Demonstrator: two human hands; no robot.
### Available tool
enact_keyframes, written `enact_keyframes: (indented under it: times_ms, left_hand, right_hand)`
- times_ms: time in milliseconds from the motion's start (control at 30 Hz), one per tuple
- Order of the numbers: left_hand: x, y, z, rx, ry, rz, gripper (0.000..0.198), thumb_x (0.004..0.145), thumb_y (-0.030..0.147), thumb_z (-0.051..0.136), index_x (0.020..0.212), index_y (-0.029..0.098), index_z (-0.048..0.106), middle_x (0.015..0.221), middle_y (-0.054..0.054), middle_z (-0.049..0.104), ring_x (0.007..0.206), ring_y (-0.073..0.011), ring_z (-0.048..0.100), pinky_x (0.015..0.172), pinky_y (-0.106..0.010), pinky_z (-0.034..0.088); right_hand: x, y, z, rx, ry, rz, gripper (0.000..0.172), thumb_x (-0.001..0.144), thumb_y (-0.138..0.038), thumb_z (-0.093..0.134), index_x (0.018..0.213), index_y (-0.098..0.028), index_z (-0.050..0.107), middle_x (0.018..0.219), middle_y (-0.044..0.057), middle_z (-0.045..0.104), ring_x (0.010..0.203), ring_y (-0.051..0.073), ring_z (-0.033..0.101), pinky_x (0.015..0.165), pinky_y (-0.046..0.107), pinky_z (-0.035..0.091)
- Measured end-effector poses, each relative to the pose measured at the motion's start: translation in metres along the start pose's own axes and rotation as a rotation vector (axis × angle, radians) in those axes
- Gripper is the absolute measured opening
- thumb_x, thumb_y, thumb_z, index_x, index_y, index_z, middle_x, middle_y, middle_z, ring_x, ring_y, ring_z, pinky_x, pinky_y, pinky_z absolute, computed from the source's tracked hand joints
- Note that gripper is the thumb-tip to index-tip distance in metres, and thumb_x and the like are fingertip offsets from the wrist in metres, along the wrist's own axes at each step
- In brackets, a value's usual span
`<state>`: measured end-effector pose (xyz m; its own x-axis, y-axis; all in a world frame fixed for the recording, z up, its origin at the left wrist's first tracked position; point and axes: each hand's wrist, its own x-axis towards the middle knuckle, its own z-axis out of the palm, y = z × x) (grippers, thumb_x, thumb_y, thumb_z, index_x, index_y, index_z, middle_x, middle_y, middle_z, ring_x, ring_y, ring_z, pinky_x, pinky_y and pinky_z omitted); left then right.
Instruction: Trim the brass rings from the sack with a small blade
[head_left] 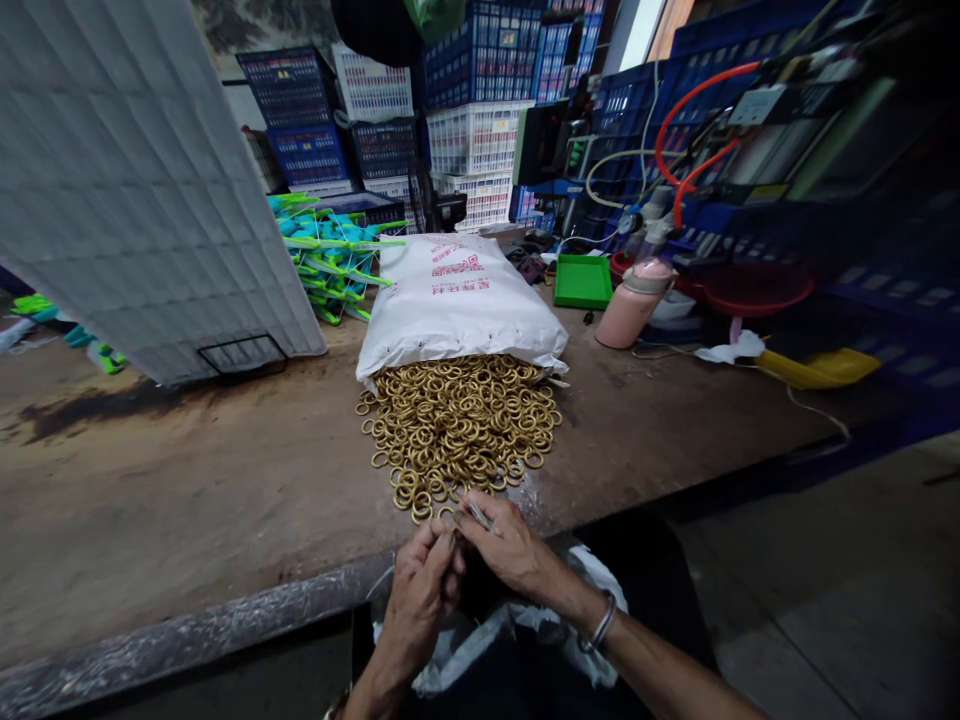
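A heap of gold-coloured rings (pixel 465 420) spills onto the table from the mouth of a white sack (pixel 457 310) with red print. At the table's front edge, just below the heap, my two hands almost meet. My left hand (pixel 426 575) is closed in a pinch; what looks like a gold-coloured ring is at its fingertips, mostly hidden by the fingers. My right hand (pixel 514 550) is closed round a small silver blade-like tool (pixel 480 516), whose kind I cannot make out. Below the hands, a white plastic bag (pixel 517 625) lies at my lap.
On the wooden table (pixel 225 490), a tall grey-white panel (pixel 172 190) stands left, beside green and blue plastic pieces (pixel 337 260). A green tray (pixel 583 281), pink bottle (pixel 634 305) and red dish (pixel 757 291) are right. Stacked crates (pixel 480 140) fill the back.
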<state>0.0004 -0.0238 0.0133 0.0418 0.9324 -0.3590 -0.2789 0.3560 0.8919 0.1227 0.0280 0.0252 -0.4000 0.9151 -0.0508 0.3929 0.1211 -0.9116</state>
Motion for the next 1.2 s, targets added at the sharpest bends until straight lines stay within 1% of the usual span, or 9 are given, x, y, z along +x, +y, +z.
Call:
enact_keyframes:
  times_ms: [100, 200, 333, 533, 633, 800, 967, 1067, 1200]
  left_hand:
    - [-0.002, 0.001, 0.001, -0.034, 0.001, -0.003, 0.031, 0.076, 0.046, 0.053, 0.065, 0.018, 0.047, 0.046, 0.008, 0.036, 0.037, -0.0037, 0.025, 0.037, -0.016, 0.019]
    - [-0.003, 0.003, 0.001, -0.029, 0.013, -0.003, 0.032, 0.076, 0.047, 0.052, 0.065, 0.018, 0.046, 0.044, 0.009, 0.034, 0.036, -0.0036, 0.023, 0.037, -0.016, 0.018]
    - [-0.001, 0.002, 0.0, 0.001, 0.065, 0.002, 0.034, 0.072, 0.05, 0.055, 0.069, 0.018, 0.047, 0.048, 0.008, 0.04, 0.036, -0.0032, 0.027, 0.036, -0.015, 0.018]
    - [-0.003, -0.003, -0.003, 0.056, 0.128, 0.1, 0.035, 0.068, 0.05, 0.06, 0.065, 0.017, 0.048, 0.048, 0.006, 0.043, 0.038, -0.0033, 0.03, 0.038, -0.015, 0.023]
    - [-0.013, -0.003, -0.003, 0.048, 0.099, 0.097, 0.033, 0.07, 0.046, 0.06, 0.062, 0.016, 0.049, 0.047, 0.006, 0.043, 0.037, -0.0029, 0.03, 0.037, -0.015, 0.021]
    - [-0.024, -0.002, -0.007, -0.206, 0.028, -0.034, 0.031, 0.069, 0.045, 0.062, 0.066, 0.017, 0.05, 0.05, 0.006, 0.049, 0.034, -0.0021, 0.028, 0.033, -0.015, 0.02]
    - [-0.021, 0.001, -0.017, -0.349, 0.101, -0.068, 0.03, 0.067, 0.042, 0.065, 0.069, 0.014, 0.056, 0.071, -0.003, 0.06, 0.047, -0.0061, 0.045, 0.037, -0.016, 0.031]
    - [-0.021, 0.004, -0.023, -0.413, 0.132, -0.081, 0.025, 0.065, 0.036, 0.067, 0.07, 0.015, 0.055, 0.072, -0.002, 0.061, 0.048, -0.0069, 0.047, 0.038, -0.016, 0.031]
    - [-0.02, 0.007, -0.028, -0.545, 0.109, -0.138, 0.025, 0.064, 0.027, 0.068, 0.084, 0.018, 0.057, 0.069, 0.001, 0.058, 0.051, -0.0076, 0.051, 0.041, -0.015, 0.033]
  right_hand:
    - [0.001, 0.005, -0.001, 0.017, 0.007, 0.017, 0.021, 0.083, -0.025, 0.037, 0.067, -0.017, 0.048, 0.059, -0.005, 0.047, 0.057, 0.009, 0.042, 0.055, 0.019, 0.032]
    - [-0.001, 0.011, -0.001, -0.113, 0.026, 0.034, 0.02, 0.082, -0.024, 0.038, 0.066, -0.018, 0.047, 0.057, -0.004, 0.047, 0.054, 0.009, 0.041, 0.053, 0.02, 0.031]
    - [-0.007, 0.013, 0.002, -0.282, -0.072, -0.057, 0.011, 0.075, -0.013, 0.04, 0.073, -0.019, 0.049, 0.061, -0.003, 0.052, 0.056, 0.01, 0.044, 0.054, 0.02, 0.028]
    - [-0.013, 0.01, 0.004, -0.571, -0.172, -0.057, 0.026, 0.065, -0.007, 0.04, 0.086, -0.019, 0.05, 0.066, 0.0, 0.057, 0.06, 0.013, 0.049, 0.055, 0.023, 0.027]
    - [-0.009, 0.017, -0.001, -0.696, -0.128, -0.036, 0.029, 0.068, -0.008, 0.038, 0.092, -0.018, 0.05, 0.068, 0.002, 0.058, 0.06, 0.015, 0.05, 0.055, 0.024, 0.025]
    - [-0.003, 0.024, 0.001, -0.757, -0.034, -0.034, 0.025, 0.07, -0.01, 0.039, 0.093, -0.016, 0.048, 0.071, 0.004, 0.059, 0.063, 0.016, 0.051, 0.057, 0.026, 0.025]
    - [0.001, 0.018, 0.02, -0.727, -0.017, -0.048, 0.021, 0.078, -0.017, 0.041, 0.098, -0.019, 0.046, 0.087, 0.006, 0.061, 0.075, 0.018, 0.054, 0.062, 0.026, 0.028]
    - [0.004, 0.02, 0.027, -0.775, -0.019, -0.046, 0.023, 0.081, -0.023, 0.042, 0.104, -0.02, 0.045, 0.095, 0.008, 0.06, 0.082, 0.02, 0.054, 0.064, 0.028, 0.027]
    - [0.007, 0.025, 0.027, -0.791, -0.017, -0.024, 0.022, 0.08, -0.02, 0.042, 0.102, -0.019, 0.046, 0.088, 0.006, 0.061, 0.078, 0.02, 0.055, 0.062, 0.027, 0.026]
